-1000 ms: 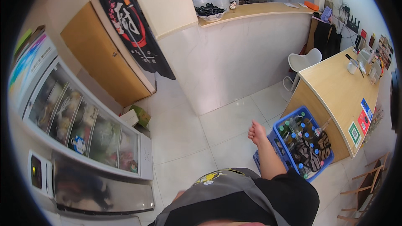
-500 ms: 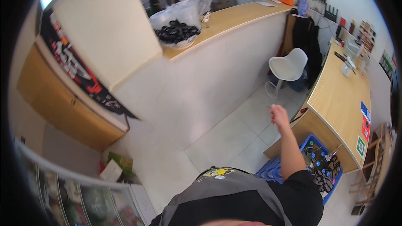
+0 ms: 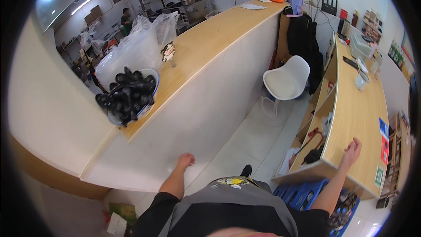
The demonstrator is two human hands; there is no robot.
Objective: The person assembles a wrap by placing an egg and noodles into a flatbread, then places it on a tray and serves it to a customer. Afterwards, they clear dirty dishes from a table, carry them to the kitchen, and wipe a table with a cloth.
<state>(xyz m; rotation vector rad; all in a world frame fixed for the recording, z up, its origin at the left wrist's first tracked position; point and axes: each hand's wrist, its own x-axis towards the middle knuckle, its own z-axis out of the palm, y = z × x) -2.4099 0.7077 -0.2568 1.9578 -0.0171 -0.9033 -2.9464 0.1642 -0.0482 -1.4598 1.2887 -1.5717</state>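
The wooden desk (image 3: pixel 357 118) is the thing nearest to my right hand (image 3: pixel 352 150); it runs along the wall on my right side, and my right hand hovers over its near edge with the fingers loosely curled, grasping nothing; if it touches the wood I cannot tell. Under the near end of the desk stands a blue crate (image 3: pixel 307 195) with dark things in it; beyond the far side of the desk's open shelves is a white chair (image 3: pixel 287 81), and behind the chair hangs a black jacket (image 3: pixel 307 44). My left hand (image 3: pixel 186 160) is well apart from the desk, low in front of the white counter wall (image 3: pixel 210 105), half closed and empty. On the counter top (image 3: pixel 206 48) lies a bowl of black lids (image 3: pixel 127 96), beside clear plastic bags (image 3: pixel 140 46).
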